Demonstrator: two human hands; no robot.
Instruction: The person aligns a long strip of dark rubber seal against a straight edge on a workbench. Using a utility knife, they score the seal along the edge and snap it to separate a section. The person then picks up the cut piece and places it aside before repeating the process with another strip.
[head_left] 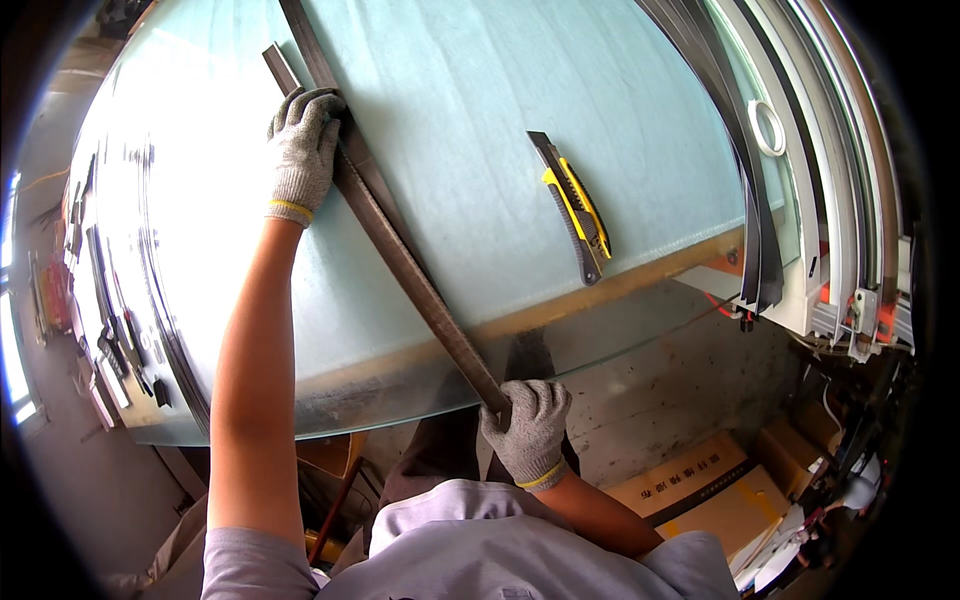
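Observation:
A long, narrow dark metal bar [402, 268] slants over the pale blue-green glass tabletop [470, 220]; its near end sticks out past the front edge. My left hand [304, 150], in a grey knit glove, is closed around the bar near its far end, and a short lighter piece shows beyond the fingers. My right hand [528, 428], gloved alike, grips the near end close to my body. Another dark strip [310, 45] runs away from my left hand and partly passes beside the bar. To the right lies a yellow and black utility knife [575, 210], blade out.
Dark flexible strips [735, 150] hang over the table's right side, near a white tape roll [767, 128] and white frame profiles [810, 200]. Thin black strips and tools [120, 330] lie along the left. Cardboard boxes [700, 480] stand on the floor at lower right.

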